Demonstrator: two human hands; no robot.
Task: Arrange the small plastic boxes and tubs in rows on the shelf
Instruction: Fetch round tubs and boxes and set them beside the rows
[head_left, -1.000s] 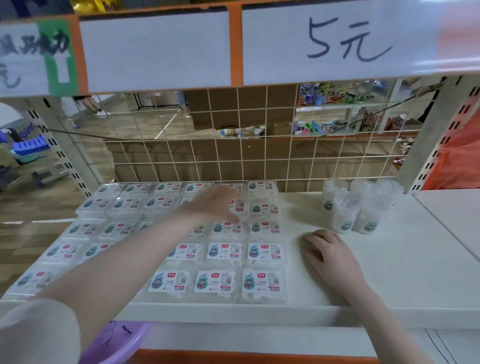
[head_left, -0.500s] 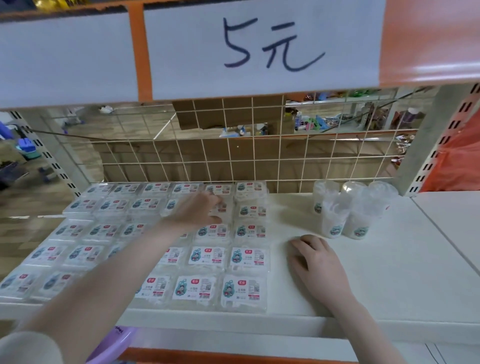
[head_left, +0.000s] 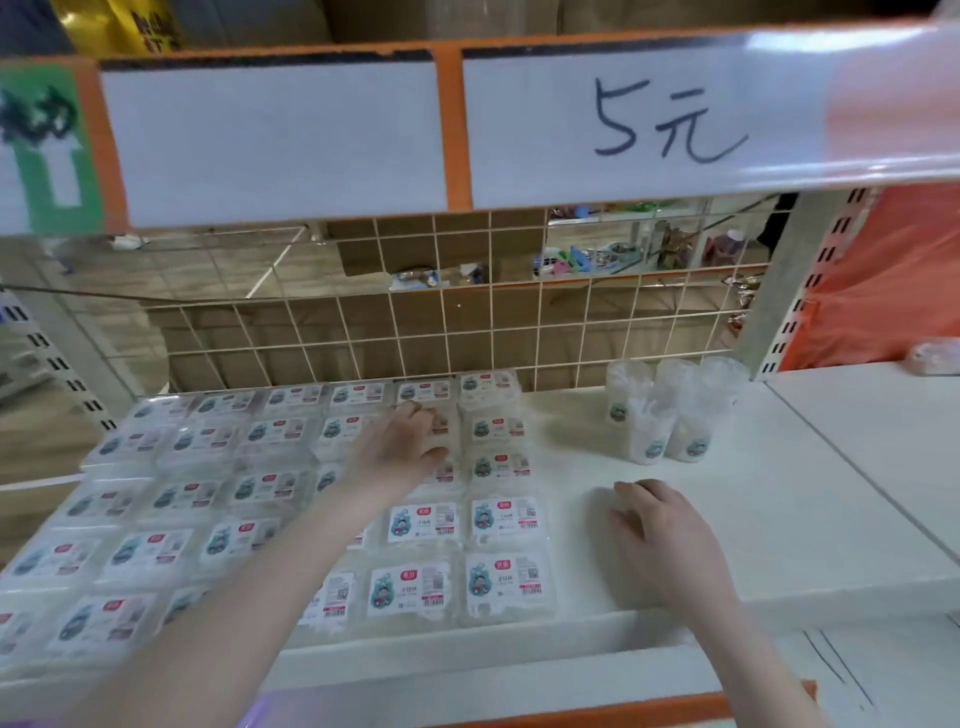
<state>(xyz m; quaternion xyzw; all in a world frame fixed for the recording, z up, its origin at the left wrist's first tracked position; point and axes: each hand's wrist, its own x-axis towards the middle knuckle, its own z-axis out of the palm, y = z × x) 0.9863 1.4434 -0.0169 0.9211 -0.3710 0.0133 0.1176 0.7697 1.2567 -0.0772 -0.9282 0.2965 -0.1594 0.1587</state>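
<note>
Several flat clear plastic boxes (head_left: 504, 519) with blue-and-red labels lie in rows over the left half of the white shelf (head_left: 810, 519). My left hand (head_left: 400, 447) reaches over them to the back rows, its fingers on a box (head_left: 441, 426) in the second row from the back; whether it grips that box is unclear. My right hand (head_left: 660, 535) rests on the bare shelf just right of the rows, fingers loosely curled, holding nothing. Several clear round tubs (head_left: 654, 421) stand grouped at the back right.
A white wire grid (head_left: 467, 327) closes the shelf's back. The upper shelf's edge with a handwritten price sign (head_left: 670, 119) hangs low overhead. A perforated upright post (head_left: 789, 291) stands at the right, with another white shelf (head_left: 883, 431) beyond it.
The camera has shifted, so the view has slid sideways. My left hand has stayed over the back rows of boxes, and my right hand has kept its place on the shelf.
</note>
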